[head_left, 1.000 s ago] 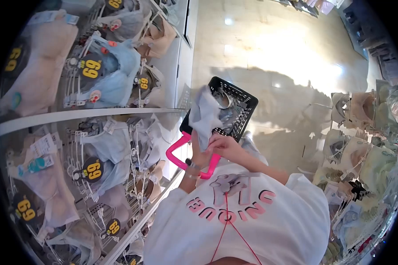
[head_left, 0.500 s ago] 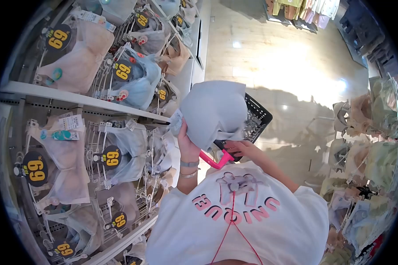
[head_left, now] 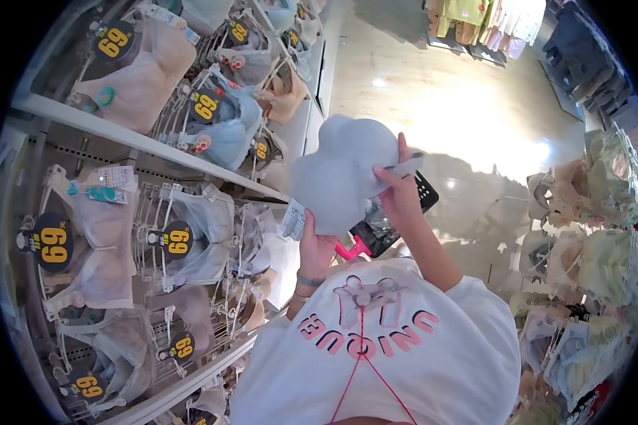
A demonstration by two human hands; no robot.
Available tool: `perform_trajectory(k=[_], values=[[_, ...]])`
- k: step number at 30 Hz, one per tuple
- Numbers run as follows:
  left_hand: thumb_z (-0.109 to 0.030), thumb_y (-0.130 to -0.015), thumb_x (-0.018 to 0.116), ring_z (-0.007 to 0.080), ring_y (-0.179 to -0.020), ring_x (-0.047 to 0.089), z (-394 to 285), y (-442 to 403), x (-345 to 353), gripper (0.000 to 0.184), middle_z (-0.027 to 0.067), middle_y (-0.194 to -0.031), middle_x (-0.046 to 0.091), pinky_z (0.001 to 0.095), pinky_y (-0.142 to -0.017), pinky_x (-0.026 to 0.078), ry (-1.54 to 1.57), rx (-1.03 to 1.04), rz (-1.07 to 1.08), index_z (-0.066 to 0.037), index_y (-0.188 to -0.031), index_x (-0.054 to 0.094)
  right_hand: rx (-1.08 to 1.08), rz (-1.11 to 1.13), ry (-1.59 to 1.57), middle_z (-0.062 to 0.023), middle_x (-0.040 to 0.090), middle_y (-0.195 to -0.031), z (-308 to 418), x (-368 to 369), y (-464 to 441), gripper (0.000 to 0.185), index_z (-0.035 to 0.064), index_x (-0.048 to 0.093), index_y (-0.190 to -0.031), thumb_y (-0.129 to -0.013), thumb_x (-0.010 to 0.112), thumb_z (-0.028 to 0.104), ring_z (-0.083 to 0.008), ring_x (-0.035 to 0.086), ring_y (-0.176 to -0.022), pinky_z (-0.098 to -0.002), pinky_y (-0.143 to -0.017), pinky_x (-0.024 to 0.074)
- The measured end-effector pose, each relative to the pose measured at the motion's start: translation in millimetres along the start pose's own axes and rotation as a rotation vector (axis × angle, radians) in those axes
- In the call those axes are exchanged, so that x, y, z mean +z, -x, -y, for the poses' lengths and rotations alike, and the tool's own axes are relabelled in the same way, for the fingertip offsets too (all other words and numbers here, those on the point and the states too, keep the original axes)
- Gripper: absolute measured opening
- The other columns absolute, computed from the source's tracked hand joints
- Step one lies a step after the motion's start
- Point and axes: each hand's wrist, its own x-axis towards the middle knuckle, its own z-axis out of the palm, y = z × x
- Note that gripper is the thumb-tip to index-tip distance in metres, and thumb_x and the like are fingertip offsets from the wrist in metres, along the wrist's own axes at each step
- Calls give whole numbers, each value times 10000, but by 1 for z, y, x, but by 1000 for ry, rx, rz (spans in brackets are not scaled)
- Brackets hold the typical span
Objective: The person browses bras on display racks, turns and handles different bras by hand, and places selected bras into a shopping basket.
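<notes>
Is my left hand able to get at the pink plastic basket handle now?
Probably not without letting go: the left hand holds a pale blue-grey fabric garment, though the pink plastic handle shows close by.

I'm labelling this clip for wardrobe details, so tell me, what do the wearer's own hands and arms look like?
The left hand and right hand are ungloved. White sleeves stop short of the forearms, leaving them uncovered. A greyish band circles the left wrist, its details too small to tell. Nothing shows on the right wrist.
</notes>
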Motion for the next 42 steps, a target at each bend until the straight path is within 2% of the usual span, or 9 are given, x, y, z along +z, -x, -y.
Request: perform_trajectory(k=[5, 8, 12, 16, 23, 26, 33, 38, 42], values=[[-365, -978, 377, 226, -1143, 519, 1, 8, -11, 467, 91, -1236, 531, 357, -942, 436, -657, -38, 172, -41, -1313, 413, -134, 12, 109, -75, 324, -1375, 35, 1, -1, 822, 192, 196, -1454, -765, 523, -116, -205, 381, -1222, -316, -986, 374], [-317, -969, 430, 215, -1098, 543, -30, -4, -36, 427, 102, -1190, 557, 338, -912, 446, -956, -441, 652, -15, -1269, 467, -148, 78, 160, -83, 349, -1360, 54, 8, 3, 833, 180, 223, -1448, -735, 529, -124, -203, 381, -1225, -307, -991, 363], [-163, -927, 522, 174, -1118, 511, -60, -39, -48, 471, 116, -1232, 523, 290, -931, 421, -1227, -239, 650, 1, -1334, 351, -76, 206, 298, -92, 355, -1361, 72, 20, 15, 867, 179, 263, -1440, -689, 578, -119, -195, 389, -1215, -293, -999, 337], [-198, -916, 558, 176, -1164, 462, -75, -47, 41, 529, 105, -1291, 471, 308, -972, 387, -876, 154, 588, 4, -1342, 318, -94, 304, 516, -88, 357, -1375, 75, 28, 22, 940, 178, 251, -1448, -630, 594, -134, -190, 376, -1227, -286, -1004, 320], [-195, -910, 568, 189, -1127, 497, -49, -53, 66, 469, 91, -1241, 510, 325, -957, 408, -424, -25, 337, -2, -1299, 390, -17, 290, 1137, -104, 463, -1290, 112, 22, 37, 772, 142, 309, -1425, -733, 623, 10, -177, 462, -1164, -296, -996, 348], [-173, -903, 574, 194, -1094, 524, -57, -55, 68, 436, 90, -1203, 536, 330, -931, 433, -360, -41, 291, -9, -1278, 422, -231, 255, 392, -129, 439, -1338, 119, -13, 27, 630, 85, 332, -1403, -825, 582, 114, -222, 494, -1167, -341, -1011, 370], [-177, -891, 592, 206, -1076, 543, -59, -68, 83, 399, 87, -1183, 552, 345, -922, 447, -326, -66, 297, -20, -1234, 464, -250, 448, 242, -209, 357, -1393, 160, -26, 2, 314, -29, 624, -1055, -916, 485, 216, -306, 458, -1210, -450, -1013, 366], [-213, -885, 603, 224, -1057, 560, -63, -87, 84, 400, 96, -1159, 568, 373, -907, 464, -269, -25, 270, -28, -1217, 476, -134, 316, 491, -81, 637, -890, 191, -25, -11, 212, -26, 634, -933, -900, 554, 168, -181, 595, -999, -279, -907, 478], [-217, -883, 605, 244, -1038, 577, -66, -84, 90, 394, 109, -1144, 583, 388, -898, 476, -158, -102, 245, -23, -1205, 486, -288, 142, 779, -102, 631, -895, 194, -10, -10, 218, -52, 616, -943, -918, 516, 140, -195, 623, -949, -303, -866, 511]])
